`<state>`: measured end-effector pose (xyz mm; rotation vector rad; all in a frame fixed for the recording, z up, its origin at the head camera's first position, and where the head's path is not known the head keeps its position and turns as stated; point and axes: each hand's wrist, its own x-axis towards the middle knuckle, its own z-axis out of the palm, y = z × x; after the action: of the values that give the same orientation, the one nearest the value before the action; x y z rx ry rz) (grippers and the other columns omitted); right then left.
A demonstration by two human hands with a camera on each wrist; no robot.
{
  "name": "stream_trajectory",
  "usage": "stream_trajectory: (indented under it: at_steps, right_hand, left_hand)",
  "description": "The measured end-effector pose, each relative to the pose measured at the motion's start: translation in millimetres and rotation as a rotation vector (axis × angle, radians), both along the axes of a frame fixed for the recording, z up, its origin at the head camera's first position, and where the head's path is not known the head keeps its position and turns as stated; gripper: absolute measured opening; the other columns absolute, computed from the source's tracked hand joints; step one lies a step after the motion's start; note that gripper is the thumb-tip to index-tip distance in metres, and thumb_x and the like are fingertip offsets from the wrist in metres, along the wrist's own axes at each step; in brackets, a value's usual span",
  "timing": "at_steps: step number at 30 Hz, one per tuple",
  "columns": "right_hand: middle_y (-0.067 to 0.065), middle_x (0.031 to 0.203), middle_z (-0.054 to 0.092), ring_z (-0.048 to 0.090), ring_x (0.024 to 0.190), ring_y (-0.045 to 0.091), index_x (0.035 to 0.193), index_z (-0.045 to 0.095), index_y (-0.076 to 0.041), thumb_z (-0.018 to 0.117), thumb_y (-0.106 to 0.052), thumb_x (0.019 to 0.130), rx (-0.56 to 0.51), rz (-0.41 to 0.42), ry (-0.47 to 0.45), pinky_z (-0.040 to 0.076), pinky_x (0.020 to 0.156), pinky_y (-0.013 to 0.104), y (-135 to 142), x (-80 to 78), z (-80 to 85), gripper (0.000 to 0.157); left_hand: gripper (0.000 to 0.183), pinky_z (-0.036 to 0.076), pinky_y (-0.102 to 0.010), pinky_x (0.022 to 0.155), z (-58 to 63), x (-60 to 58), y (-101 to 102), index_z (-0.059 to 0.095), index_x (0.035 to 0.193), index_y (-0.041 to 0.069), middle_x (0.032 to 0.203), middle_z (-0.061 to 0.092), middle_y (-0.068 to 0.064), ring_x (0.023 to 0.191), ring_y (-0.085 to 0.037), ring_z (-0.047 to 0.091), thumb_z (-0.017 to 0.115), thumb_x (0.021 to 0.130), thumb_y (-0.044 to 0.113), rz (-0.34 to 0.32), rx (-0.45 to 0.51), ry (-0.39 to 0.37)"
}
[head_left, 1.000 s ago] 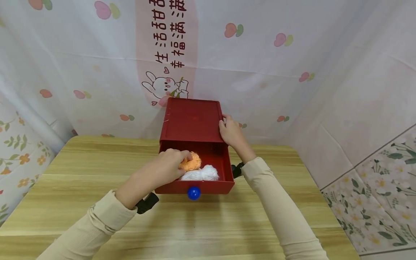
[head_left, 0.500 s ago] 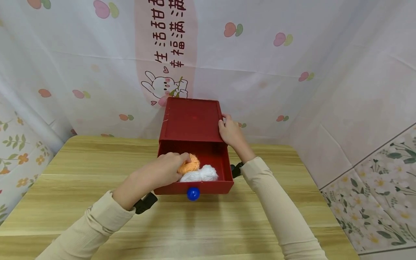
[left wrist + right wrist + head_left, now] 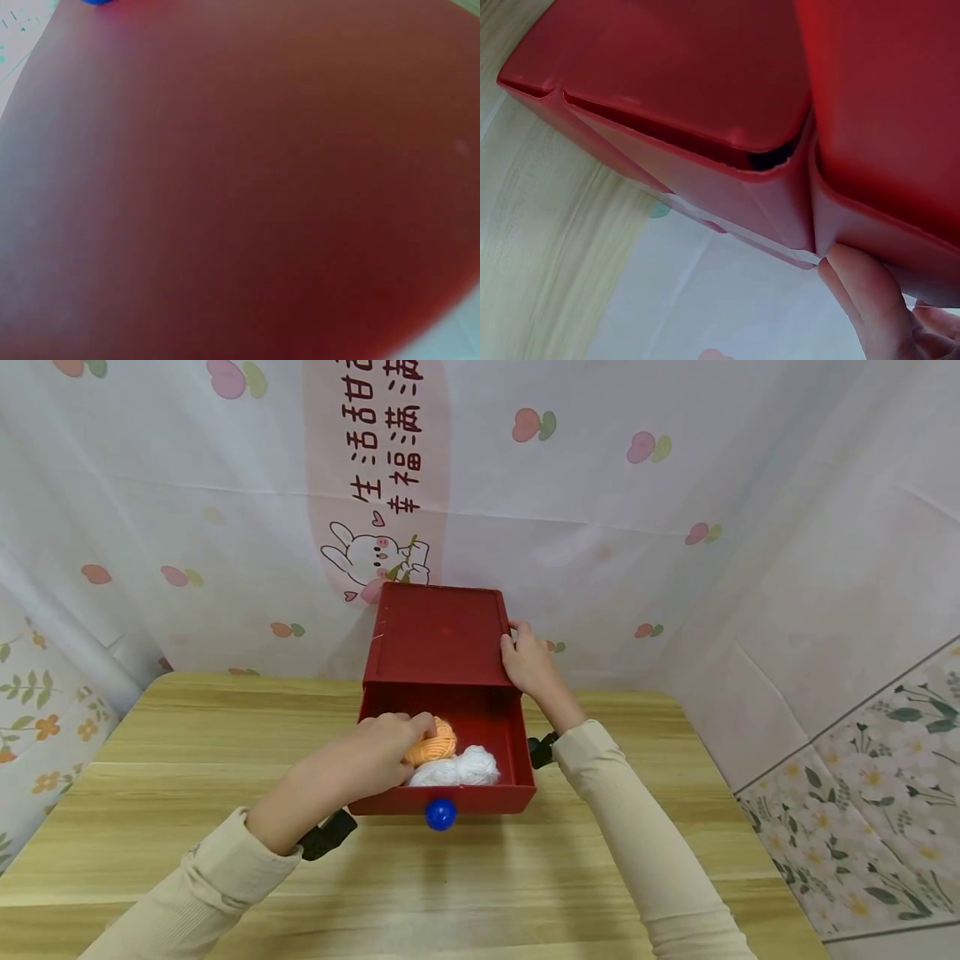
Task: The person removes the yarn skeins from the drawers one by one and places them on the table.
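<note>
Toward the drawer's (image 3: pixel 483 801) left edge, the orange yarn (image 3: pixel 441 743) was pinched by the left hand (image 3: pixel 377 752) (white yarn (image 3: pixel 476 767) laid alongside). The red casing's (image 3: pixel 441 635) right edge was gripped by the right hand (image 3: pixel 531 663).

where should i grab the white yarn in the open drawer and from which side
Probably best pinched across its narrowed middle, from above: the white yarn lies lengthwise along the front wall of the drawer, with its middle uncovered. Favour the person's right side, since the left hand and orange yarn crowd the other end.
</note>
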<state>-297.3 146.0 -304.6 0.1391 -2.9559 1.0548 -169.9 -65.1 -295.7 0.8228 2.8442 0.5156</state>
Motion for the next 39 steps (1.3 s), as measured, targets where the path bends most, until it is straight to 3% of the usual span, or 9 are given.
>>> stream_trajectory:
  at_steps: [6,15,23,30,35,39]
  right_hand:
    - [0.02,0.124,0.056,0.059,0.104,0.03,0.145,0.025,-0.006,0.028,-0.03,0.101,-0.001,0.001,0.004,0.048,0.088,0.043,-1,-0.2,0.2,0.05]
    - [0.02,0.125,0.055,0.059,0.105,0.03,0.145,0.024,-0.006,0.028,-0.03,0.101,-0.01,-0.007,-0.008,0.049,0.087,0.043,0,0.8,0.9,0.051]
    - [0.02,0.123,0.055,0.059,0.103,0.031,0.145,0.025,-0.006,0.029,-0.03,0.101,-0.011,-0.01,0.003,0.049,0.087,0.043,-1,0.9,0.9,0.05]
    - [0.02,0.121,0.056,0.06,0.102,0.031,0.145,0.026,-0.006,0.029,-0.03,0.101,-0.001,-0.008,0.014,0.049,0.087,0.043,0,0.4,0.1,0.05]
    - [0.021,0.121,0.056,0.059,0.102,0.031,0.145,0.026,-0.006,0.029,-0.03,0.101,-0.005,-0.009,0.013,0.049,0.086,0.043,0,0.1,-0.2,0.05]
    - [0.02,0.121,0.057,0.059,0.102,0.031,0.145,0.027,-0.006,0.029,-0.031,0.101,-0.006,-0.009,0.016,0.049,0.085,0.043,0,-0.4,-0.5,0.05]
  left_hand:
    - [0.032,0.047,-0.024,0.061,0.5,4.4,-8,0.054,0.107,0.008,0.093,0.061,-0.01,0.074,-0.017,0.052,0.069,0.079,0.003,-0.012,0.07,0.067]
    - [0.036,0.042,-0.02,0.057,13.4,19.6,-15,0.054,0.113,0.01,0.094,0.06,-0.004,0.066,-0.011,0.046,0.07,0.08,0.007,-0.023,0.184,0.194]
    - [0.04,0.054,-0.027,0.067,24.7,33.4,-33,0.055,0.119,0.009,0.11,0.062,-0.007,0.084,-0.016,0.056,0.069,0.081,0.005,0.06,0.343,0.29]
    - [0.044,0.056,-0.032,0.069,17.9,35.9,-58,0.055,0.117,0.005,0.102,0.066,-0.008,0.088,-0.018,0.063,0.073,0.076,0.001,0.134,0.481,0.4]
    - [0.044,0.054,-0.024,0.071,6.0,34.6,-72,0.055,0.117,0.005,0.099,0.066,-0.01,0.089,-0.021,0.063,0.073,0.077,0.003,0.223,0.516,0.357]
    - [0.044,0.055,-0.035,0.074,-10.4,30.8,-83,0.052,0.12,0.002,0.102,0.065,-0.017,0.089,-0.027,0.063,0.072,0.081,0.009,0.3,0.537,0.249]
